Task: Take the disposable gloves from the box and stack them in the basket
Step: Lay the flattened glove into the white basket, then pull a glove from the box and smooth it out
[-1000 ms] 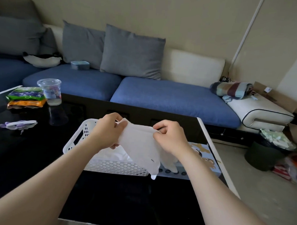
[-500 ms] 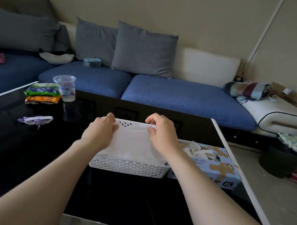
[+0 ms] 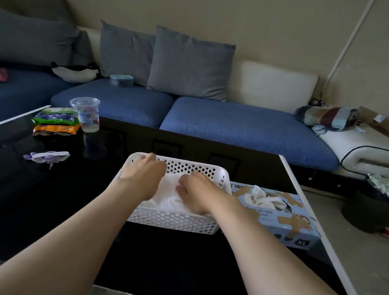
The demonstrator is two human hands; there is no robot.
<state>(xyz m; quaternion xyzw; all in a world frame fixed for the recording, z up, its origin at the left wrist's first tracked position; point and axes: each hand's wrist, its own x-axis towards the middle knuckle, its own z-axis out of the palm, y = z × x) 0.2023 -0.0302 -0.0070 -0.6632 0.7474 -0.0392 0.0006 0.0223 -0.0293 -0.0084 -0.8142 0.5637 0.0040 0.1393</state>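
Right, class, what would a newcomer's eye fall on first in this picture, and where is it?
Two bare forearms reach in from the bottom edge, the left hand and right hand down on white gloves inside a white perforated basket at the middle of the black table. Just to the basket's right lies a pale blue glove box with more gloves bunched in its opening.
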